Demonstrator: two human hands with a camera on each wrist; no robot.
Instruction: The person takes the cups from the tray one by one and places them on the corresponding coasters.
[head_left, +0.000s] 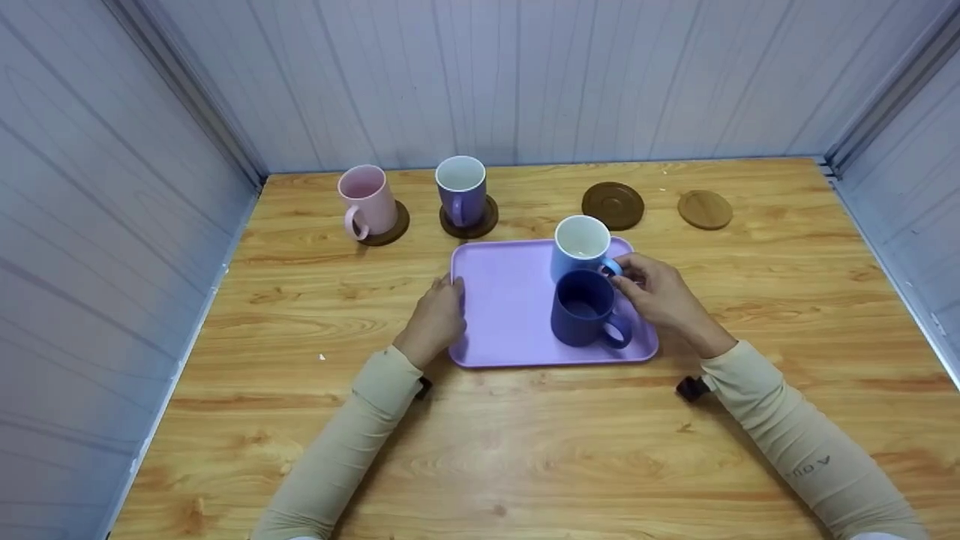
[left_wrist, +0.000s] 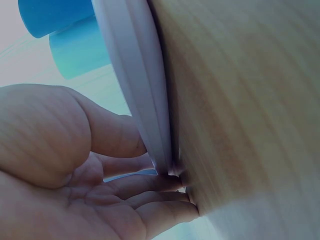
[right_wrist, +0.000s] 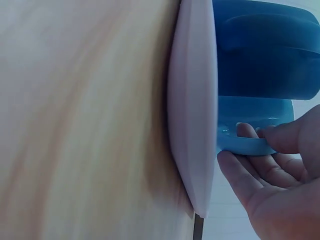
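Note:
A lilac tray (head_left: pixel 504 304) lies on the wooden table. At its left edge my left hand (head_left: pixel 437 319) grips the rim, and the left wrist view shows the thumb over the tray wall (left_wrist: pixel 137 75) with the fingers at its outer side, down by the table. A light blue mug (head_left: pixel 565 261) with a white inside stands upright on the tray's right half. My right hand (head_left: pixel 664 292) holds its handle (right_wrist: pixel 245 146), fingers through the loop and thumb on top. Just in front of it stands a dark blue mug (head_left: pixel 576 319), its handle pointing right.
Behind the tray, a pink mug (head_left: pixel 373 202) and a purple mug (head_left: pixel 466 201) stand on dark round coasters. Farther right lie a bare dark coaster (head_left: pixel 613 205) and a lighter wooden coaster (head_left: pixel 705 209). Pale panel walls (head_left: pixel 480 82) enclose the table at the back and sides.

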